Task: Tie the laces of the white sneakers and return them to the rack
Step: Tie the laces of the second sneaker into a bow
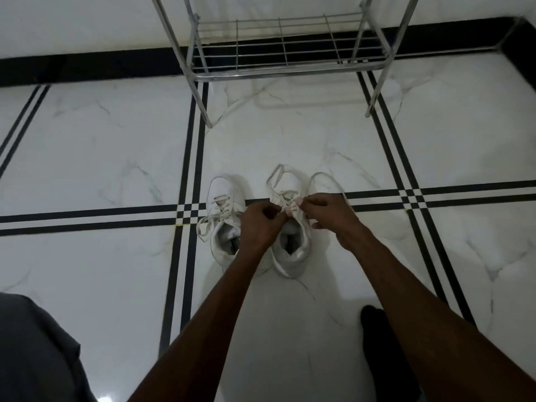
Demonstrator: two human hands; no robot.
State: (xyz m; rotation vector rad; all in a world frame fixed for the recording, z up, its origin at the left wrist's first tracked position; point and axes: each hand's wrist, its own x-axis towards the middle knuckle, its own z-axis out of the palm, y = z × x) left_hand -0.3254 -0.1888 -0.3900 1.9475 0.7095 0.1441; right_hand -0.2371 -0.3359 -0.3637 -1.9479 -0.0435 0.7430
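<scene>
Two white sneakers stand side by side on the marble floor, toes pointing away from me. The left sneaker (223,204) has loose laces spilling to its left. Over the right sneaker (293,242) both hands work the laces (285,198). My left hand (259,224) pinches a lace at the tongue. My right hand (327,214) pinches the other lace close beside it. Loose lace loops (278,172) lie past the toe and to the right. The metal rack (287,68) stands beyond the shoes.
The white marble floor has black double stripes (185,216) crossing under the shoes. A black skirting (87,68) runs along the wall behind the rack. My dark-socked foot (383,343) is at the lower right, and grey clothing (34,349) fills the lower left.
</scene>
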